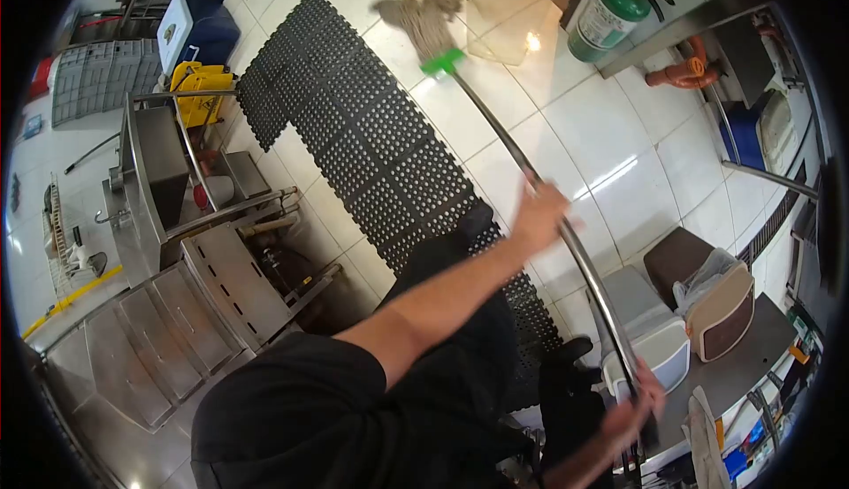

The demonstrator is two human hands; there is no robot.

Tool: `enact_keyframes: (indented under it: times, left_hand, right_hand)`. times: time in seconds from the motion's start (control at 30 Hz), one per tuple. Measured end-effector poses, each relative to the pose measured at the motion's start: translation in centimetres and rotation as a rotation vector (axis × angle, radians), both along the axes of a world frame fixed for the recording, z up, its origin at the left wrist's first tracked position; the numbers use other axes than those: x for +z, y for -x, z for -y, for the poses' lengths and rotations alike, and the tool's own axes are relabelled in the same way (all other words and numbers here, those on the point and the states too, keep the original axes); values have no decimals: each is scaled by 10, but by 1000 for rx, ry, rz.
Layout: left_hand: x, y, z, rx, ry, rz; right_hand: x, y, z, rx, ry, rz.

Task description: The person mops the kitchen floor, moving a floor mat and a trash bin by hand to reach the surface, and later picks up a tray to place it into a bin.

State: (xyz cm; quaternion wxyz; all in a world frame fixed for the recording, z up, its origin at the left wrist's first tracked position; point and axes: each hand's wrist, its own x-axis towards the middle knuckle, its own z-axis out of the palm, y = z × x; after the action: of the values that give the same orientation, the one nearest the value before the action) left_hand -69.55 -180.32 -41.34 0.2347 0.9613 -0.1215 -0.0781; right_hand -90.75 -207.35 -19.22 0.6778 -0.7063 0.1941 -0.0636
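Note:
A mop [579, 259] with a long metal handle slants from the lower right up to a green clamp. Its grey-beige string head [424, 20] lies on the white tiles, a little blurred. Partway down the handle, my left hand [541, 217] is closed around it, arm stretched across my body. My right hand [632, 408] grips the handle close to its upper end and is smeared by motion. Beside the mop head a black rubber mat [354, 126] with round holes runs along the floor, under my feet.
A green fire extinguisher [610, 11] stands at the upper right, near orange pipes [681, 73]. On the left are a steel counter [150, 339], a yellow wringer [202, 91] and a blue cooler [199, 34]. Bins with pale lids [650, 356] stand close to my right hand.

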Motion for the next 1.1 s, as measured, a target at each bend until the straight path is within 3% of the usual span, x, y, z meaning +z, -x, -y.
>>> enact_keyframes:
  times: [0.03,0.1,0.17,0.2,0.3,0.33,0.43,0.5,0.53,0.57,0.6,0.63,0.67,0.7,0.8,0.93,1.03,1.07,1.1]
  left_hand:
    - [43,3,13,-65,160,-65]
    - [74,10,35,-137,540,69]
    - [86,1,35,-289,499,0]
    - [87,-11,28,-376,478,-20]
    - [71,-50,-22,-448,420,-72]
    - [64,-67,-48,-455,403,-68]
    - [31,-134,-157,-430,327,-57]
    - [4,-202,-246,-387,192,-4]
    - [-15,-240,-296,-341,180,128]
    - [-31,-281,-344,-294,-9,99]
    - [-52,-320,-395,-203,-19,181]
    - [-75,-357,-440,16,-217,165]
    - [-87,-384,-485,108,-441,302]
    - [-56,-416,-518,218,-460,-67]
    - [-55,-456,-592,255,-392,-59]
    - [-54,-428,-599,294,-305,-54]
    - [-63,-373,-528,192,-302,121]
    - [-59,-353,-491,152,-38,-4]
    - [-39,-327,-449,63,-11,-98]
  right_hand:
    - [39,-7,15,-185,-327,182]
    - [114,-16,50,-489,-991,716]
    - [173,-49,42,-155,-1356,1085]
    - [183,-104,-21,-56,-430,819]
    - [180,-141,-90,-129,-472,811]
    - [164,-138,-97,-131,-357,795]
    - [105,-166,-183,-392,-100,709]
    - [69,-243,-293,-690,-74,678]
    - [33,-259,-306,-333,4,704]
    - [3,-291,-344,-270,-17,644]
    - [-31,-326,-391,-264,-65,580]
    - [-62,-362,-442,-246,-99,507]
    - [-91,-399,-494,-202,-118,439]
    - [-116,-433,-544,-144,-135,379]
    - [-150,-506,-641,60,-196,420]
    - [-154,-482,-641,125,-154,393]
    - [-118,-421,-571,-56,-78,81]
    - [-122,-391,-534,-143,-70,108]
    - [-104,-356,-492,-162,162,-10]
